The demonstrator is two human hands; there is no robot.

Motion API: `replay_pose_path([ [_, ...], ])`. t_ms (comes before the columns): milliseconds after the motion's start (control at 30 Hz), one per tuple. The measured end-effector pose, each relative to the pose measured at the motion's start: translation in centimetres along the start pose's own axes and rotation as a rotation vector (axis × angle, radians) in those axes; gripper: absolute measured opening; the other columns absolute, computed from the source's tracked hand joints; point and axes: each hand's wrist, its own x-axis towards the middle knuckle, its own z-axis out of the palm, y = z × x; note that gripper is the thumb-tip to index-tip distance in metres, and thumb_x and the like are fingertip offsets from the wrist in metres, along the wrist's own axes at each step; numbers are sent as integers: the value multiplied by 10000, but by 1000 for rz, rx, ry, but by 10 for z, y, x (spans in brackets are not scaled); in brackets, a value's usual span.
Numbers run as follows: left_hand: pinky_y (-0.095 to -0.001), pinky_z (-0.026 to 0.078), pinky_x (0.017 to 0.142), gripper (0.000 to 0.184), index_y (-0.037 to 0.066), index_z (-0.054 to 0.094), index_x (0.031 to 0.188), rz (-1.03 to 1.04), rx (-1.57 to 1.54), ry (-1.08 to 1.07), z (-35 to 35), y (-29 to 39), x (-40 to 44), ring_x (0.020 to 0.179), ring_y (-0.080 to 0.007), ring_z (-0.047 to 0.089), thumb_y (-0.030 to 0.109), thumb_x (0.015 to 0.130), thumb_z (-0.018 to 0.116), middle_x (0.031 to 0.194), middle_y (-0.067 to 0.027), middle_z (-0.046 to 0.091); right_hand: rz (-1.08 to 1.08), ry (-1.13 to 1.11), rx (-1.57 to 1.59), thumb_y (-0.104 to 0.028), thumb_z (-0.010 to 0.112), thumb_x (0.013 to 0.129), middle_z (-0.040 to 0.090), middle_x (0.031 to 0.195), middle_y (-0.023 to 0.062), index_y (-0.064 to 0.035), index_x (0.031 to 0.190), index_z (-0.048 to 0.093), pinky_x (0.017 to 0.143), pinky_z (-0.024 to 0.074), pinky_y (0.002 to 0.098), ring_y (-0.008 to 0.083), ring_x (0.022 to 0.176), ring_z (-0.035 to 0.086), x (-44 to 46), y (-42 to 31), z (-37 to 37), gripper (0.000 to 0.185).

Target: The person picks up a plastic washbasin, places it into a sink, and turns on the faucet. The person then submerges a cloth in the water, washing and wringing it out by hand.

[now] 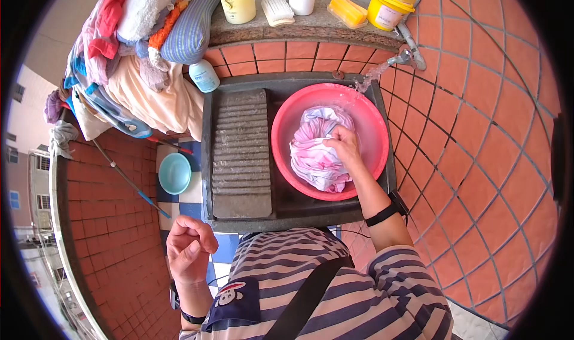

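My right hand (344, 147) grips a wet, bunched pink-and-white cloth garment (317, 166); its exact kind is hidden by the folds. This bundle lies in a round pink basin (280, 171) with cloudy water around it. The basin stands on the right part of a dark stone wash sink (293, 211), beside the ribbed washboard (241, 148) built into its left part. My left hand (190, 250) hovers in front of the sink's near left corner, fingers loosely bent, thumb apart, nothing visible in it.
Water runs from a tap (402, 58) at the basin's back right rim. On the ledge (269, 34) stand a yellow tub (387, 17), a brush (277, 9) and cups. Piled laundry (149, 95) and a spray bottle (204, 75) are left; a blue bowl (175, 174) sits lower.
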Motion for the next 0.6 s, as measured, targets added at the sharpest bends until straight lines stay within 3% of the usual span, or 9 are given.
replay_pose_path([
  [33,-270,430,566,357,0,507,1050,-3,0,-11,-1,0,2,620,-162,514,142,793,709,732,-103,558,-11,27,167,-26,691,669,387,587,-63,-115,600,415,522,297,240,58,547,360,-4,-40,-9,298],
  [100,-265,437,577,347,-8,504,1047,3,-18,-27,-3,-2,7,625,-160,526,139,800,699,738,-103,565,-73,93,304,23,660,669,374,599,-86,-136,598,397,525,273,226,40,553,336,-6,-95,-25,315],
  [200,-256,448,601,299,-25,506,1025,-36,-20,-56,-7,-12,14,640,-158,550,123,823,670,755,-112,582,-187,125,444,49,620,671,421,627,-64,-125,611,406,559,304,210,46,569,377,-9,-154,-41,283],
  [333,-224,413,635,232,32,549,1055,-195,140,-40,-7,-36,33,737,-101,528,58,847,647,806,-32,569,-263,147,587,55,589,685,475,655,-35,-108,629,414,579,375,215,69,586,466,-14,-207,-73,245],
  [433,-212,413,640,254,24,522,1116,-260,389,-160,-11,-75,58,756,-67,521,65,884,616,862,-14,555,-389,189,578,41,576,700,494,679,-13,-101,662,429,602,429,242,112,591,502,-23,-245,-93,208],
  [500,-219,446,671,373,1,489,1201,-323,643,-206,-1,-99,75,789,-67,542,114,880,639,915,-45,570,-448,385,710,18,560,725,517,710,21,-94,723,441,630,479,295,169,610,542,-30,-266,-105,164],
  [567,-302,497,779,585,-8,443,1298,-325,900,-271,23,-122,94,924,-185,605,238,838,707,1053,-146,593,-477,311,758,6,548,735,523,724,39,-95,743,436,637,497,325,196,624,559,-42,-283,-109,151],
  [600,-347,487,841,683,-6,417,1331,-231,911,-282,31,-146,102,1005,-255,593,297,807,733,1135,-196,569,-504,234,813,-6,537,746,528,738,56,-96,762,432,644,515,356,224,638,575,-46,-287,-111,139],
])
